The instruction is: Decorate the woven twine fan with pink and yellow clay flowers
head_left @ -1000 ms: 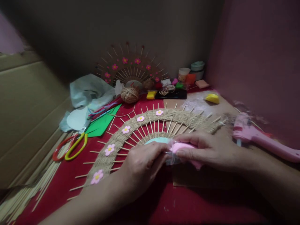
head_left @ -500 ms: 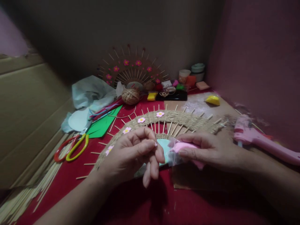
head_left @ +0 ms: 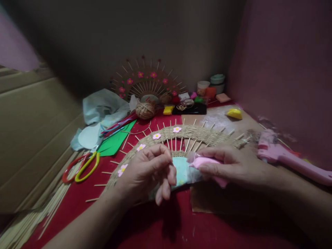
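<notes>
My right hand [head_left: 223,164] grips a lump of pink modelling clay [head_left: 204,162] in a clear plastic wrapper, its pointed end sticking out to the left. The thumb and forefinger of my left hand [head_left: 153,166] are pinched together; a tiny pale pink bit of clay at their tips is barely visible now. Beneath both hands lies a woven half-round fan [head_left: 202,133] with thin sticks poking out and a light blue centre [head_left: 181,169]. Several pink clay flowers [head_left: 156,136] with yellow middles sit along the left half of its band. My left hand partly covers the band.
Left are scissors [head_left: 86,167], green sheet [head_left: 114,141] and thin sticks [head_left: 49,207]. A twine ball [head_left: 145,110], yellow clay pack [head_left: 168,110] and black phone-like slab [head_left: 194,109] lie behind. A finished-looking fan [head_left: 147,77] leans at the wall; a pink glue gun [head_left: 282,152] lies right.
My left hand has shifted slightly left, away from the pink clay, its fingers still pinched. My right hand keeps its hold. The whole view has tilted a little.
</notes>
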Demonstrator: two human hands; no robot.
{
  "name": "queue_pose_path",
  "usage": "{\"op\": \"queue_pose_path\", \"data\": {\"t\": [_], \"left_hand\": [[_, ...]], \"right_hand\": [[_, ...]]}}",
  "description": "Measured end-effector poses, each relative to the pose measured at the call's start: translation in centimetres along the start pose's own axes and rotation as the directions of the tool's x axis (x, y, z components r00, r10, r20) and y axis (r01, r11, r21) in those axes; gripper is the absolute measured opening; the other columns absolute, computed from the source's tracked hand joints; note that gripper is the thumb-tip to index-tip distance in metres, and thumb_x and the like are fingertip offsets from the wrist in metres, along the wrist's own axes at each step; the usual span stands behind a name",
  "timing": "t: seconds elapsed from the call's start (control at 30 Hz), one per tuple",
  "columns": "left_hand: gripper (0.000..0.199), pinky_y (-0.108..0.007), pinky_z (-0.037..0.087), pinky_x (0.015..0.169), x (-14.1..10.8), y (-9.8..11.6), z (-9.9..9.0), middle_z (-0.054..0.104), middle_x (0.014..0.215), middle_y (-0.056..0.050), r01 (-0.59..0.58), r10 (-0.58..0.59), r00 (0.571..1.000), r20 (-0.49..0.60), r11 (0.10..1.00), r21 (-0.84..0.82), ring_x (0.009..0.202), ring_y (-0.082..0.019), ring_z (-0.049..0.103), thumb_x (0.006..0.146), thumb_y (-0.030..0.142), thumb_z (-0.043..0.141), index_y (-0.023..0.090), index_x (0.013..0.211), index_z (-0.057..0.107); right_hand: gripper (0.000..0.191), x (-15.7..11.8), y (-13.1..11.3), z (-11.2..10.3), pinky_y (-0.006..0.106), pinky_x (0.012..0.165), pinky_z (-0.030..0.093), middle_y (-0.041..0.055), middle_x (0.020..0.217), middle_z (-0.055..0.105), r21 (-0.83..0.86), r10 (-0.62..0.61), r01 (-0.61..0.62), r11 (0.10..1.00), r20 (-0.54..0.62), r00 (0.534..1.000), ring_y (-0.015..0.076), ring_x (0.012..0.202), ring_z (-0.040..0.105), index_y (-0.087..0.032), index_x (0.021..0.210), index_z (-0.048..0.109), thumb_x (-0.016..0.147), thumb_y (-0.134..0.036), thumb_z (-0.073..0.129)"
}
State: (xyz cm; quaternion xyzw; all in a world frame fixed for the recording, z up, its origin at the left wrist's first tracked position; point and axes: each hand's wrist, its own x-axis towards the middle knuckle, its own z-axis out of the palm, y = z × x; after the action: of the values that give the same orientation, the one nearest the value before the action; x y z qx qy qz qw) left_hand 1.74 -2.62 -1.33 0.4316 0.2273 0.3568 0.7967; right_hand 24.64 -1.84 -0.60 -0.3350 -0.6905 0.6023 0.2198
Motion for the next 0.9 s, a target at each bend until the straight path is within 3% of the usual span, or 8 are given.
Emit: {"op": "queue_pose_path", "data": {"t": [0.13,0.33,0.47,0.57,0.77,0.9], "left_hand": [[0.011,-0.014,0.045,0.031,0.0,0.1,-0.3,0.068,0.062,-0.003,-0.038,0.043,0.997,-0.071,0.997,0.07,0.036,-0.009,0.057,0.083,0.023,0.061,0.016,0.079,0.053],[0.018,-0.012,0.041,0.031,0.4,0.2,-0.1,0.058,0.055,0.004,-0.153,0.174,0.968,-0.181,0.98,0.123,0.033,-0.004,0.046,0.071,0.022,0.072,0.016,0.071,0.054],[0.006,-0.014,0.048,0.036,0.5,0.6,0.2,0.062,0.064,0.001,-0.099,0.123,0.967,-0.223,0.989,0.114,0.045,-0.007,0.057,0.079,0.018,0.066,0.015,0.081,0.062],[0.01,-0.015,0.051,0.04,0.6,0.7,0.5,0.064,0.07,-0.001,-0.077,0.091,0.971,-0.222,0.994,0.071,0.051,-0.008,0.061,0.082,0.013,0.062,0.012,0.091,0.065],[0.02,-0.01,0.034,0.026,0.3,0.3,0.1,0.058,0.052,0.002,-0.024,0.044,0.977,-0.207,0.995,0.1,0.028,-0.004,0.045,0.088,0.03,0.054,0.013,0.084,0.064],[0.021,-0.009,0.032,0.028,0.2,0.3,-0.1,0.055,0.048,0.003,-0.026,0.065,0.963,-0.262,0.988,0.151,0.029,-0.003,0.042,0.075,0.032,0.07,0.013,0.074,0.06]], "right_hand": [[0.03,-0.2,0.0,-0.2,0.02,0.046,0.028,-0.0048,0.055,0.045,0.015,0.007,-0.006,1.0,-0.041,0.999,0.0067,0.05,0.039,-0.015,0.078,0.057,0.087,-0.043,0.055],[0.03,-0.6,0.1,-0.8,0.022,0.049,0.027,-0.0049,0.049,0.045,0.11,-0.033,0.05,0.993,-0.153,0.988,0.0072,0.05,0.038,-0.017,0.067,0.053,0.087,-0.039,0.056],[0.03,-0.6,0.0,-1.0,0.023,0.044,0.02,-0.0058,0.046,0.042,0.177,-0.018,0.057,0.983,-0.214,0.977,0.0063,0.044,0.032,-0.017,0.067,0.056,0.085,-0.041,0.058],[0.031,-0.5,0.0,-1.0,0.023,0.045,0.021,-0.0057,0.045,0.042,0.181,-0.01,0.051,0.982,-0.217,0.976,0.0064,0.045,0.033,-0.017,0.065,0.053,0.085,-0.04,0.059],[0.03,-0.4,0.2,-1.0,0.023,0.047,0.024,-0.0058,0.045,0.042,0.176,-0.008,0.044,0.983,-0.203,0.979,0.0074,0.046,0.035,-0.017,0.068,0.054,0.086,-0.04,0.056],[0.034,-0.4,0.2,-1.1,0.025,0.048,0.025,-0.0053,0.045,0.043,0.155,-0.01,0.043,0.987,-0.208,0.978,0.008,0.046,0.035,-0.018,0.063,0.051,0.085,-0.043,0.057]]}}
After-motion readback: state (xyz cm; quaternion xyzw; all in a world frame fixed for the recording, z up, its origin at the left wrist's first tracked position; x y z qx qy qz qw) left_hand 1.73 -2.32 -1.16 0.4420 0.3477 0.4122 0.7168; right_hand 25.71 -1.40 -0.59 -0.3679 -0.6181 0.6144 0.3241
